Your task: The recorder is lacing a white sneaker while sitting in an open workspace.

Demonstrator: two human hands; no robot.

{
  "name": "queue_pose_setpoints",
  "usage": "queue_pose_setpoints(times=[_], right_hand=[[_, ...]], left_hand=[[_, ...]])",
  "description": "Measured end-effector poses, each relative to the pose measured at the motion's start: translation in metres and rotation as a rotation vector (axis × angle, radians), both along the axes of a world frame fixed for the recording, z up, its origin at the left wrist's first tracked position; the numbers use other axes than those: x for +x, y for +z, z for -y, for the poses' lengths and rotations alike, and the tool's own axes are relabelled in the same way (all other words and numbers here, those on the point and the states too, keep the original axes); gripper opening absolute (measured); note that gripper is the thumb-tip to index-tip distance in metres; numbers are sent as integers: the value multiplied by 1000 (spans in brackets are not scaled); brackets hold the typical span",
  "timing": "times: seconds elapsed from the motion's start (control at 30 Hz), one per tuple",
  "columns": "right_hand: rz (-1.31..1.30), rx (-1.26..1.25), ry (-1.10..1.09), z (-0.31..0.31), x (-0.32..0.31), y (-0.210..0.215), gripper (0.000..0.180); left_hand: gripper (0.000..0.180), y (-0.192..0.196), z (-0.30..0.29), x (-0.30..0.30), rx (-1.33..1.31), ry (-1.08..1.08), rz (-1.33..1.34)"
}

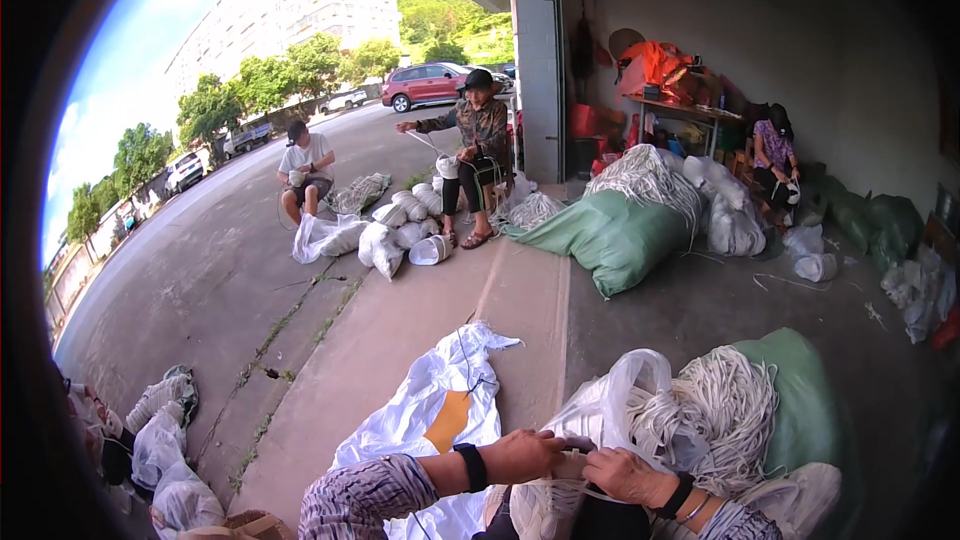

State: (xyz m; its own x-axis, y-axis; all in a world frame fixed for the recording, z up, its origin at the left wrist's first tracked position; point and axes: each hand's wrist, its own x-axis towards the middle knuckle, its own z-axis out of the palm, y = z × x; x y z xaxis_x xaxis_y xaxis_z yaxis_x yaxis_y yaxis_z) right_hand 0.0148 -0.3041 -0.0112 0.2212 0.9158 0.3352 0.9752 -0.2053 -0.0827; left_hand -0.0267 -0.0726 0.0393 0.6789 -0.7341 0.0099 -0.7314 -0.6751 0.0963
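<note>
Close together over my lap, both my hands are closed in a pinch. Pale strands of white cord (560, 490) run between and just below them. My left hand (525, 455) comes in from the left with its fingertips bent toward the other. My right hand (622, 475) grips from the right side, fingers curled. A small dark piece between the fingertips is too unclear to name. Right beside the hands lie a clear plastic bag (648, 372) and a heap of loose white cord (728, 415), resting on a green sack (805, 385).
A white woven sack (425, 420) with an orange patch lies spread before me. Farther off, two people sit among white bundles (410, 205). Another big green sack (620, 240) overflows with cord near a third seated person. Stuffed bags (165, 450) stand at the left.
</note>
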Motion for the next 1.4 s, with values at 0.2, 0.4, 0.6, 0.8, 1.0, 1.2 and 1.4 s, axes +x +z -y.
queue_pose_setpoints(times=[0.2, 0.4, 0.6, 0.8, 1.0, 1.2, 1.4], right_hand=[[-469, -239, -8, -8, 12, 12, 13], [-493, -333, -171, -12, 10, -5, 18], [-1345, 383, -271, -11, 17, 29, 18], [-1584, 413, -114, -37, -20, -5, 22], [-1677, 515, -298, -39, -26, -1, 17], [-1480, 711, 30, -4, -42, 110, 15], [-1331, 689, 89, 5, -42, 110, 13]], left_hand=[[29, -70, -6, 14, -614, -61, -589], [24, -52, 13, 10, -322, 270, -324], [30, -51, 8, 2, -1187, 727, -970], [18, -52, 10, -14, -1454, 409, -964], [24, -40, 12, -15, -1482, 500, -1008], [27, -43, 16, -14, -930, 168, -93], [25, 11, 40, -17, -1027, -67, -836]])
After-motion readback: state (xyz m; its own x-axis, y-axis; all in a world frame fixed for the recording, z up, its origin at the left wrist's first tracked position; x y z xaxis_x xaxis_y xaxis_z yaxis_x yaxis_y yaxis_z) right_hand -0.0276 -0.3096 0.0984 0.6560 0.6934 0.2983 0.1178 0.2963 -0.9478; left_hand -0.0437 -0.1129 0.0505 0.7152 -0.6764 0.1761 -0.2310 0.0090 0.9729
